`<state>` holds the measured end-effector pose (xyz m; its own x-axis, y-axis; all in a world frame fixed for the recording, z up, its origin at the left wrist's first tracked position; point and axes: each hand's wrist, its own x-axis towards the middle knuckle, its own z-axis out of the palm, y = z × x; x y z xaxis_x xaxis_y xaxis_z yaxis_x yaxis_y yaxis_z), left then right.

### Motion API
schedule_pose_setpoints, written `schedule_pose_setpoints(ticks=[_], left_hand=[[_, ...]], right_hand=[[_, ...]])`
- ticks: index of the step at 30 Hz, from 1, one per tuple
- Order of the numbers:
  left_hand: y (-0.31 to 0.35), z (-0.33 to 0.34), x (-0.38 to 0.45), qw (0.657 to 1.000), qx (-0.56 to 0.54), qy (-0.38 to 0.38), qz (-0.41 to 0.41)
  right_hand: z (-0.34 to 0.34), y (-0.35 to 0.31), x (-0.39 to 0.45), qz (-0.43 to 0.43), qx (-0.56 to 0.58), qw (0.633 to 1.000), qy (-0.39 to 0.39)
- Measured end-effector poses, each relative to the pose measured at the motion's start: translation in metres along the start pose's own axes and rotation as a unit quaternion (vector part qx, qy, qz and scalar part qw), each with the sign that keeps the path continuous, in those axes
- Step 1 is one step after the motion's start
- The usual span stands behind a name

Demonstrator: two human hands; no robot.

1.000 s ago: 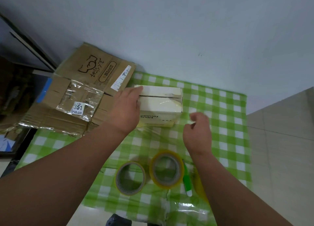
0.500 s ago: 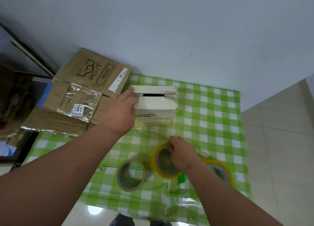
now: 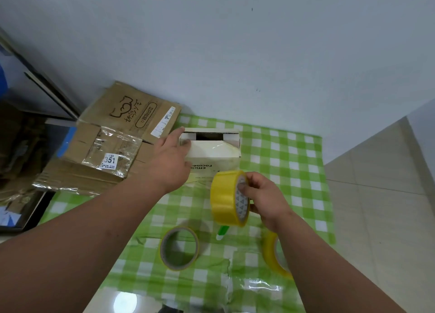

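On the counter [image 3: 282, 162] by the wall stands the box [image 3: 211, 151], its top slot open. The left hand [image 3: 168, 166] lies flat on its left end, fingers straight. The right hand [image 3: 266, 199] grips the roll [image 3: 224, 198] just before the box. It is better to find the tape end first and hold the box firm.

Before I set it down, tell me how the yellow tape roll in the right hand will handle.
Likely stiff: the yellow tape roll looks undeformed where the right hand pinches it. Held on edge, it would probably roll if released that way on the checked cloth. Its glossy wrap may be slippery.
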<state>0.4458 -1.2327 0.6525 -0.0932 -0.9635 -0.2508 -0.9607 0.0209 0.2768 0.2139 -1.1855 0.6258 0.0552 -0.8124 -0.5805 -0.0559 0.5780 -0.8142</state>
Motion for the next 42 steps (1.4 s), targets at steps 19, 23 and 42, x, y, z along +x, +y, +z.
schedule_pose_setpoints(ticks=[19, 23, 42], left_hand=[[0.032, -0.009, -0.027, 0.927, -0.330, -0.175, 0.002], [0.039, 0.013, -0.036, 0.878, -0.347, -0.329, -0.032], [0.037, 0.054, -0.048, 0.900, -0.286, -0.318, -0.078]], right_hand=[[-0.007, -0.020, 0.005, -0.015, 0.115, 0.993, 0.006], [-0.009, -0.021, 0.003, -0.015, 0.133, 0.991, 0.007], [-0.051, -0.019, 0.013, 0.011, 0.169, 0.984, 0.053]])
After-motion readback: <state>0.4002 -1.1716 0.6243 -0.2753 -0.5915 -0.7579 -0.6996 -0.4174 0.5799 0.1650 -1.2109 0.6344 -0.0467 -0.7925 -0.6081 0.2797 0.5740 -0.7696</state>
